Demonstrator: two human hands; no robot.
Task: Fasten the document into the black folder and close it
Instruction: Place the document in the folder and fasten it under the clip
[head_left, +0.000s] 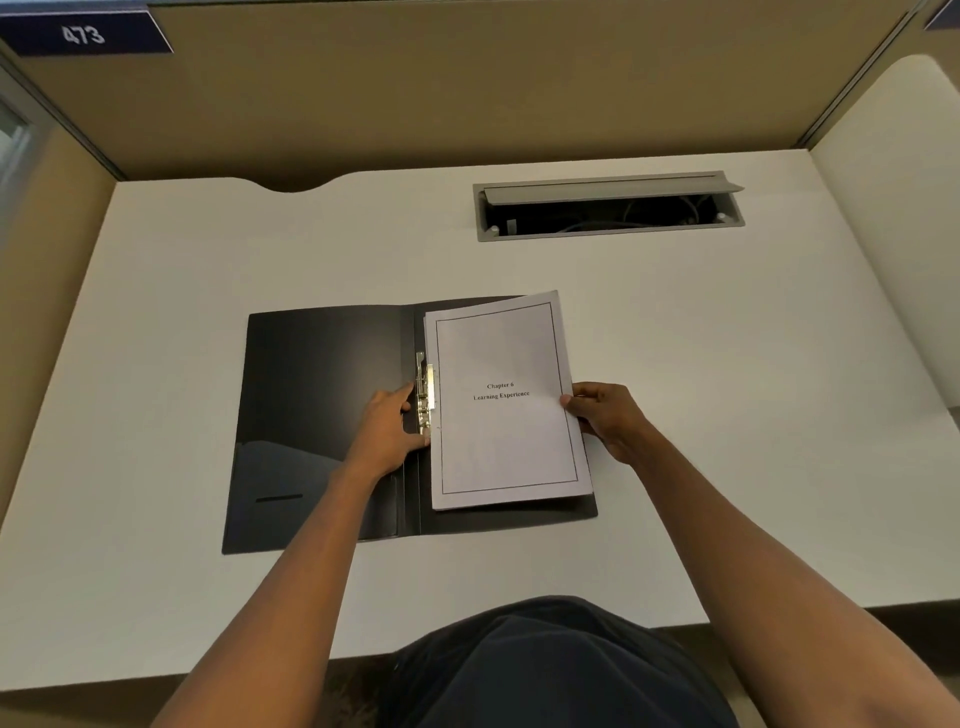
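The black folder (317, 415) lies open and flat on the white desk (208, 249). A white document (504, 405) headed "Chapter 6 Learning Experience" rests on the folder's right half, slightly skewed, its far corner past the folder's edge. A metal clip (425, 389) stands raised along the spine, at the document's left edge. My left hand (387, 428) sits on the folder by the spine, fingers touching the clip. My right hand (605, 418) pinches the document's right edge with thumb on top.
A grey cable hatch (608, 205) is open at the back right of the desk. Tan partition walls (467, 78) enclose the desk on the back and left, and a white panel (893, 208) stands on the right. My dark-clothed lap is at the desk's near edge.
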